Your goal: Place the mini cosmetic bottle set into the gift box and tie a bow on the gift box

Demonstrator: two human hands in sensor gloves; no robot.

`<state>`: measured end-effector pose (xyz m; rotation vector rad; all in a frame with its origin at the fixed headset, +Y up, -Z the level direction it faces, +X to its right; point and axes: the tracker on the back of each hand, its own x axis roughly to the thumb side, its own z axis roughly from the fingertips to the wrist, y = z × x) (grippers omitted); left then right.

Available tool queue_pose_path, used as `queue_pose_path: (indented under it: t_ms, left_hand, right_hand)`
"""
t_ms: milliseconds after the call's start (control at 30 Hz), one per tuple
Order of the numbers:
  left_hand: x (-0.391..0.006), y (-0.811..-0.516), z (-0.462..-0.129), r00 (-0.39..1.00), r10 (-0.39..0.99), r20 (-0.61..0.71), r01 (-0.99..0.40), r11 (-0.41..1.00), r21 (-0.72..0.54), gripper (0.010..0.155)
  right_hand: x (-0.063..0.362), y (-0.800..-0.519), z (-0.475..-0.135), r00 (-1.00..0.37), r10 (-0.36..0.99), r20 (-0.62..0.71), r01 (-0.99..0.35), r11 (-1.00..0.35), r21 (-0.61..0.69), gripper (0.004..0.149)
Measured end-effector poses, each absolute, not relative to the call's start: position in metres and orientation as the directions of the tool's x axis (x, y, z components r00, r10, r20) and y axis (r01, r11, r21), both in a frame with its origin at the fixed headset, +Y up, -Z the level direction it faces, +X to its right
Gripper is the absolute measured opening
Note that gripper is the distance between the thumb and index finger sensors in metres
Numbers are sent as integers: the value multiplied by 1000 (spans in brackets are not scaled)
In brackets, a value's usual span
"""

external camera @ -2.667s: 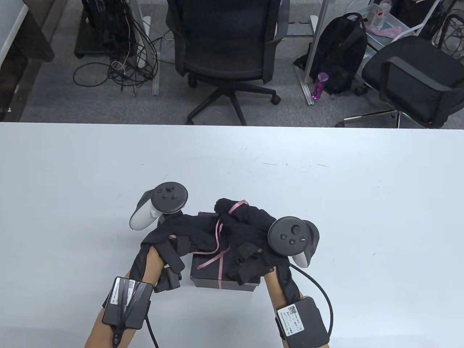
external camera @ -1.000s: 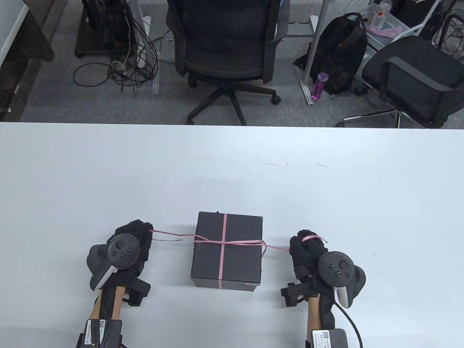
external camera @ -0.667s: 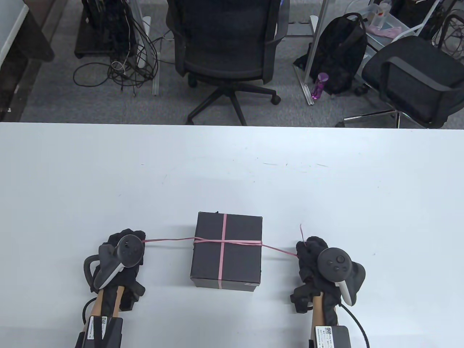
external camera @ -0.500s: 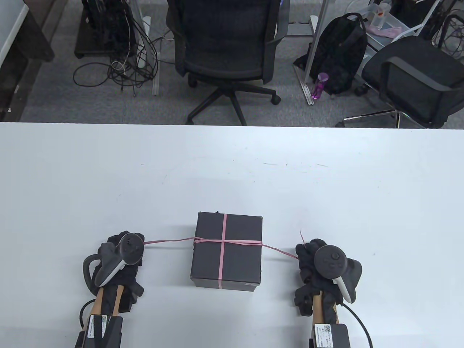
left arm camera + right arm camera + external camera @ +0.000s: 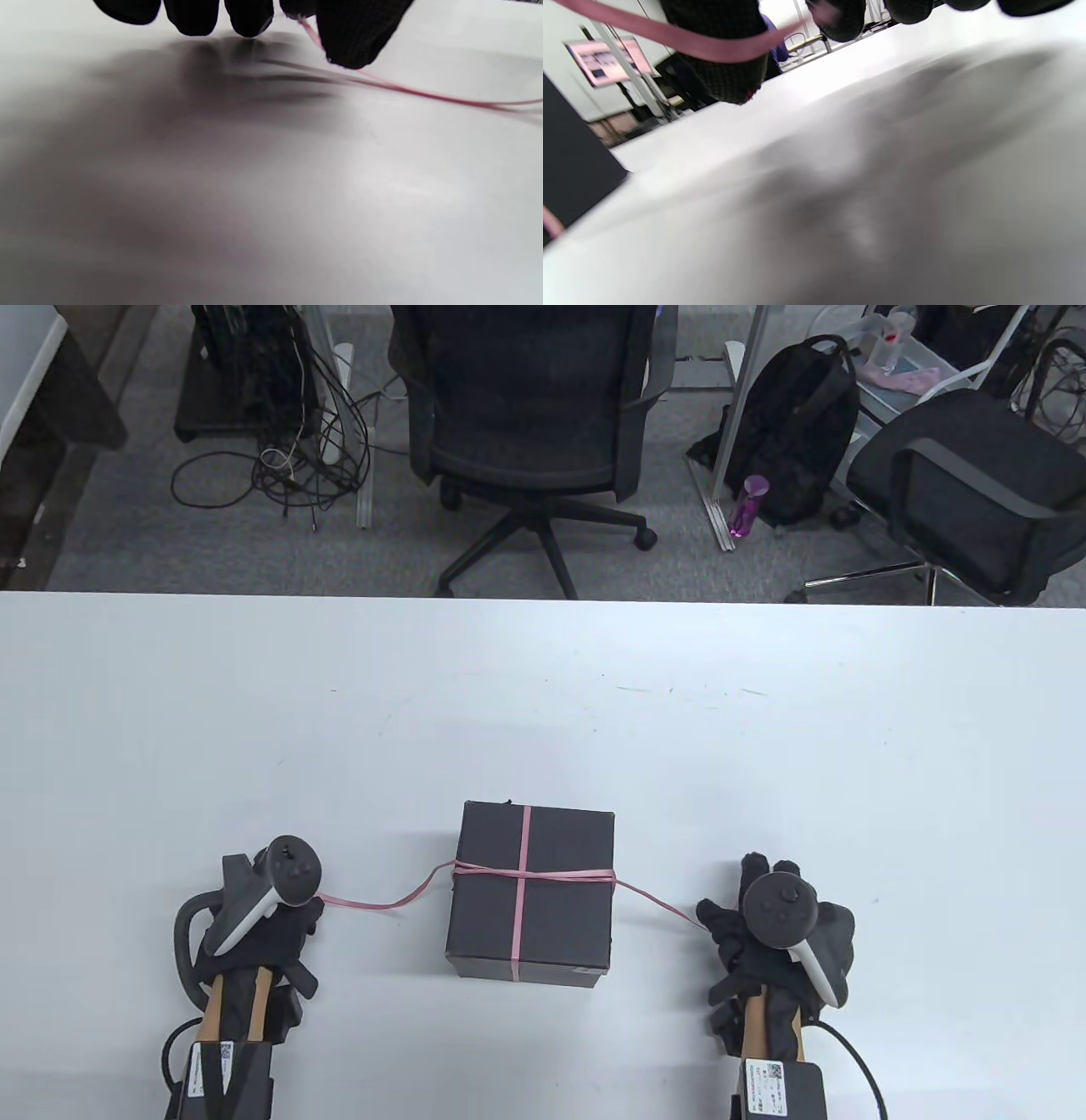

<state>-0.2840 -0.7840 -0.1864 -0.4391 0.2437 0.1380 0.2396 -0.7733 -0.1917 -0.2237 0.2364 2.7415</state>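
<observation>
Ribbon (image 5: 424,94) at left hand's thumb (image 5: 360,34) shows only wrist-side

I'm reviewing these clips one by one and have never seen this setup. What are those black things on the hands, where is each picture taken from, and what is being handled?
There is no robot here: a person wears black sensor gloves, with a tracker like a game controller strapped to the back of each hand. One camera looks down at the white table; two more sit on the wrists and look past the fingertips at the tabletop.

On the table stands a closed black gift box with a thin pink ribbon crossed over its lid. A ribbon end runs out to each side. The left hand pinches its end, which sags in a loose curve; the left wrist view shows it caught between the fingertips. The right hand has its end running to the thumb and first finger, but the fingers look spread, so I cannot tell whether it grips. No bow is tied yet.
</observation>
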Motion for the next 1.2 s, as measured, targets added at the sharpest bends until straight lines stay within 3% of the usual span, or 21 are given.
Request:
queue_pose_path:
  t_ms: [133,233,333,433,533,600,667,800,1000,1133,1200]
  left_hand:
    - [-279,-780,-186,962,121,-245,-206,910,-359,75]
    - [-276,-776,-186,965,139,-220,-208,920,-331,73]
    - [-270,-770,-186,951,257,-171,-295,919,-261,69]
    - [-255,-760,-186,851,525,-16,-521,839,-156,65]
    - [-234,-753,-183,692,716,94,-701,697,-153,65]
    - [-219,-752,-182,596,787,160,-757,617,-216,68]
    - [-208,-753,-181,542,822,177,-775,570,-273,75]
    - [-197,-755,-180,512,841,174,-787,541,-298,80]
    - [-190,-755,-176,620,771,145,-740,636,-218,77]
    - [-188,-753,-175,701,706,101,-685,706,-181,57]
    - [-190,-754,-174,728,679,88,-668,733,-132,45]
  right_hand:
    - [253,-777,-191,-947,186,-263,-233,-959,161,85]
    - [258,-777,-189,-945,167,-281,-210,-969,130,77]
    - [246,-764,-190,-912,367,-184,-375,-927,13,66]
    - [222,-750,-190,-758,651,24,-652,-758,-31,58]
    - [195,-744,-188,-479,862,168,-858,-500,120,59]
    - [179,-744,-185,-300,935,187,-909,-340,242,62]
    - [171,-744,-182,-248,952,179,-912,-291,290,67]
    - [164,-741,-180,-328,923,201,-871,-378,312,73]
    - [163,-737,-179,-458,866,201,-833,-497,244,73]
    - [164,-737,-179,-476,860,183,-828,-508,235,67]
    - [165,-736,-178,-477,860,182,-829,-509,234,57]
